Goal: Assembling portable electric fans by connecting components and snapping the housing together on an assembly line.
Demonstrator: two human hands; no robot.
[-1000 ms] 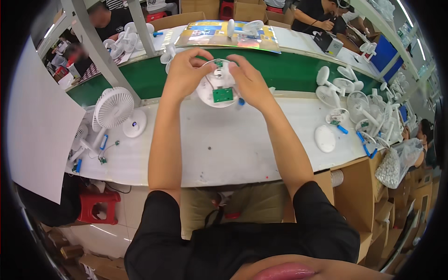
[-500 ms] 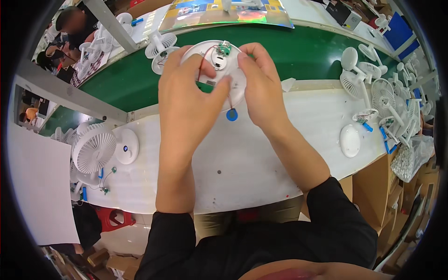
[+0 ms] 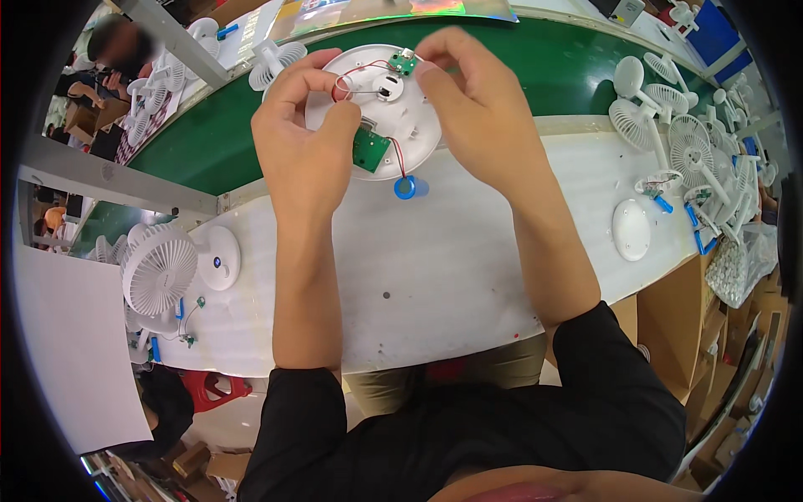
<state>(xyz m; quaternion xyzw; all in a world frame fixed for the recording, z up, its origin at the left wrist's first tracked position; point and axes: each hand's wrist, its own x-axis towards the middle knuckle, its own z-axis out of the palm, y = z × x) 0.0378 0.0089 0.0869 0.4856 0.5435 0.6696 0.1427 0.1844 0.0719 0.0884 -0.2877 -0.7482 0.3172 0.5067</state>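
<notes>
Both my hands hold a round white fan base (image 3: 393, 117) up above the white bench. My left hand (image 3: 305, 138) grips its left edge, fingertips pinching the red wires (image 3: 345, 84) near the centre. My right hand (image 3: 477, 109) holds the right edge, with thumb and forefinger at a small green circuit board (image 3: 405, 62) at the top. A larger green circuit board (image 3: 369, 148) lies on the base's lower part. A blue cylindrical battery (image 3: 407, 187) hangs from it on a red wire.
A finished white desk fan (image 3: 161, 269) stands at the left of the white bench (image 3: 418, 276), with blue parts beside it. A white round cover (image 3: 631, 228) and several white fans (image 3: 677, 134) lie at the right. A green conveyor belt (image 3: 552, 67) runs behind. Another person sits at far left.
The fan base and both hands now sit closer and higher in the view. My fingers have shifted onto the wires and the small board at the top of the base.
</notes>
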